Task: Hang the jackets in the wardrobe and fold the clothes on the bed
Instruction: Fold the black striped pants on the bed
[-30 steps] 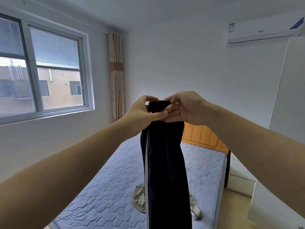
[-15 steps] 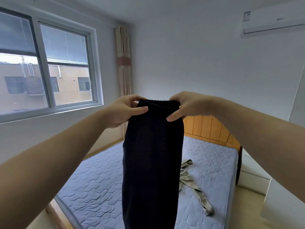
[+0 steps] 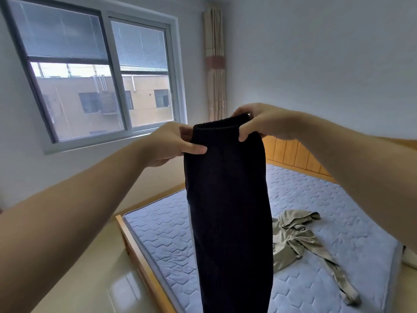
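The bed (image 3: 327, 199) spreads from 4 to 7 o'clock. Dark trousers (image 3: 228, 211) hang at centre, in front of it, waistband up. A crumpled olive garment (image 3: 293, 240) lies on the mattress at 4 o'clock. The left hand (image 3: 171, 141) and right hand (image 3: 264, 123) each pinch a waistband corner, fingers curled.

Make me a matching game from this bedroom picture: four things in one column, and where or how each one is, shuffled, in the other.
Things: 1 dark garment; 2 olive garment; 3 curtain; 4 headboard.
States: A gathered beside the window; B pinched at its top by left hand and right hand; C wooden, at the far end of the mattress; D crumpled on the mattress.
Pairs: 1-B; 2-D; 3-A; 4-C.
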`<state>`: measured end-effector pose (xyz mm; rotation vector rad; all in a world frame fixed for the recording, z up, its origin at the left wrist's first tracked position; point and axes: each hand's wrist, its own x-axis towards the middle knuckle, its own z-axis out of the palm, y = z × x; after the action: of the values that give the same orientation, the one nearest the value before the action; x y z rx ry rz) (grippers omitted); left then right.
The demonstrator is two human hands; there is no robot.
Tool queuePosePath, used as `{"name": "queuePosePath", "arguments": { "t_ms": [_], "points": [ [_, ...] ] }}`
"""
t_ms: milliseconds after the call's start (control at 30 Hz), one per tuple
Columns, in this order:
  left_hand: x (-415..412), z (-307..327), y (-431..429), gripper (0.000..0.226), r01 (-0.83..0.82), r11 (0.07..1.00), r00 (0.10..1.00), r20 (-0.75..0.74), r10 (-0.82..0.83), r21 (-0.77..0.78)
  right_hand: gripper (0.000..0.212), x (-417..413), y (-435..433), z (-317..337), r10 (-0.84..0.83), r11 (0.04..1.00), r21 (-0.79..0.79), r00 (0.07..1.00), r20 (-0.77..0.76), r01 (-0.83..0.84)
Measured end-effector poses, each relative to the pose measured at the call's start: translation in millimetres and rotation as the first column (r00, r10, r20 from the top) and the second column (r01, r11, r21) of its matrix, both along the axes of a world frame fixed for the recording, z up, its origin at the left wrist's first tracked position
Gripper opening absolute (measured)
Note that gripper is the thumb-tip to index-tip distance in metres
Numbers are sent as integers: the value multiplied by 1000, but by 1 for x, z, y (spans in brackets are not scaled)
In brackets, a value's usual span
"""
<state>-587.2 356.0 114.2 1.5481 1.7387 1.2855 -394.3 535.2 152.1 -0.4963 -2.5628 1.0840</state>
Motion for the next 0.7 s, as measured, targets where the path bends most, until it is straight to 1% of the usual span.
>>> {"name": "queuePosePath", "arguments": {
  "t_ms": [67, 133, 233, 333, 433, 533, 600, 700],
  "points": [
    [-22, -6, 11, 32, -18, 1000, 999, 47, 18, 1, 32, -30, 13, -5, -11, 1000, -4, 1000, -25, 11],
    [-48, -14, 25, 30, -29, 1000, 995, 94, 29, 2, 28, -62, 27, -13, -19, 1000, -25, 998, -55, 18],
    [-91, -26, 49, 31, -43, 999, 994, 104, 44, -11, 28, -114, 51, -24, -6, 997, -72, 995, -97, -1],
    [-136, -34, 72, 33, -15, 995, 993, 113, 26, -98, 34, -167, 76, -35, 0, 990, -140, 992, -122, -17],
    [-184, -37, 96, 44, 70, 976, 988, 148, -40, -208, 49, -216, 111, -39, 32, 982, -185, 998, -62, -43],
    [-229, -40, 114, 59, 112, 962, 983, 172, -70, -250, 39, -261, 138, -38, 133, 945, -305, 991, 30, -118],
    [-260, -40, 124, 69, 127, 959, 977, 198, -78, -251, 42, -295, 151, -37, 184, 923, -355, 981, 64, -150],
    [-317, -39, 137, 79, 137, 960, 970, 229, -80, -246, 48, -356, 167, -35, 200, 922, -353, 977, 78, -160]
  ]
}}
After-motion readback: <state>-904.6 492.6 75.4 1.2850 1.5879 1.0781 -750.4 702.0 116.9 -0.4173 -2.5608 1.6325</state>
